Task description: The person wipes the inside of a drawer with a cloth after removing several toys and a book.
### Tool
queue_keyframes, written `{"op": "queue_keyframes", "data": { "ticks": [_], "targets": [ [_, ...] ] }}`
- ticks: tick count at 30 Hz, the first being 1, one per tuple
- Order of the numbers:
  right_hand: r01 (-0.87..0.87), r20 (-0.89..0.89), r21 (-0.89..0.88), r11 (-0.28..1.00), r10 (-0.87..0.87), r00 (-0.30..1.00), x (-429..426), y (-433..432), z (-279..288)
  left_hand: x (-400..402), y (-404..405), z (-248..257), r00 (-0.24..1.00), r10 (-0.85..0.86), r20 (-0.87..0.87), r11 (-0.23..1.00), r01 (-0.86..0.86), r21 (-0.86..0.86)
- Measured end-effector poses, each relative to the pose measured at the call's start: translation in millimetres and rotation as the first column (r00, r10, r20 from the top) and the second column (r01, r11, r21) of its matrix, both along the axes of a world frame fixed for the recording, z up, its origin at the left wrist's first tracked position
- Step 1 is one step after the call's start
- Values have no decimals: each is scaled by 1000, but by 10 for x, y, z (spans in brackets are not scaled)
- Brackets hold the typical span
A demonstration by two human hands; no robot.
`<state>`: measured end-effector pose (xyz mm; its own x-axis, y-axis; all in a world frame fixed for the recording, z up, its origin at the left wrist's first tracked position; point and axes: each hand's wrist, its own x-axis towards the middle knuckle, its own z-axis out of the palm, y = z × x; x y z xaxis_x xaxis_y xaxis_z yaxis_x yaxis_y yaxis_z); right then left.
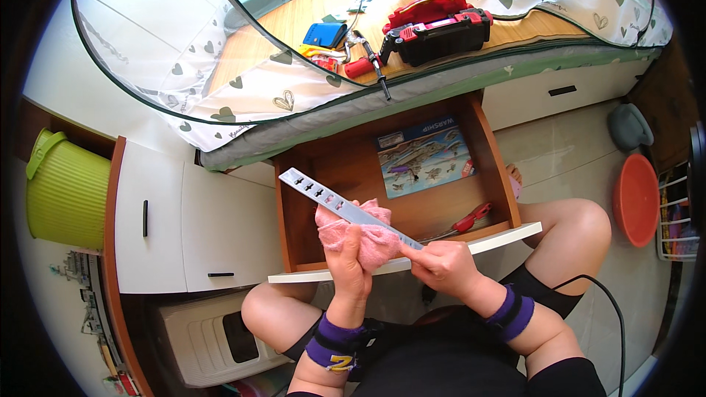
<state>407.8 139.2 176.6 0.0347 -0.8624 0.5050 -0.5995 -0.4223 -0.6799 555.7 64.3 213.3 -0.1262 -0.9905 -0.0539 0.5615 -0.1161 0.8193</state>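
A long pale grey slotted bar [353, 210] runs diagonally over an open wooden drawer [331, 165]. My left hand [348, 264] grips a pink cloth [361, 240] bunched around the bar's middle, its thumb pressing on the cloth. My right hand [444, 267] holds the lower right end of the bar between thumb and fingers. Cross-shaped cut-outs show at the bar's upper left end. Inside the drawer lie a booklet [424, 160] with warship pictures and a red-handled tool [473, 217] near the front right corner.
On the bed above, behind a netting edge, stand a black and red toolbox [441, 36], a blue wallet-like case [324, 35] and a red-handled tool [361, 67]. A green bin [69, 193] is at left; a red basin [636, 200] and white rack [678, 220] are at right.
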Motion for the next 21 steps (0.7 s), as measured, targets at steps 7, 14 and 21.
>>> {"op": "queue_keyframes", "data": {
  "ticks": [7,14,21],
  "targets": [
    [-83,61,21,996,82,995,-32,-4,98,-65,-33,15,990,-137,-15,989,136,-51],
    [-45,344,208,977,-30,938,-34,-58,61,-136,18,-15,990,-144,2,990,144,-5],
    [-238,384,270,933,122,915,-1,19,-16,318,-482,-137,998,-68,-6,989,68,132]
  ]
}}
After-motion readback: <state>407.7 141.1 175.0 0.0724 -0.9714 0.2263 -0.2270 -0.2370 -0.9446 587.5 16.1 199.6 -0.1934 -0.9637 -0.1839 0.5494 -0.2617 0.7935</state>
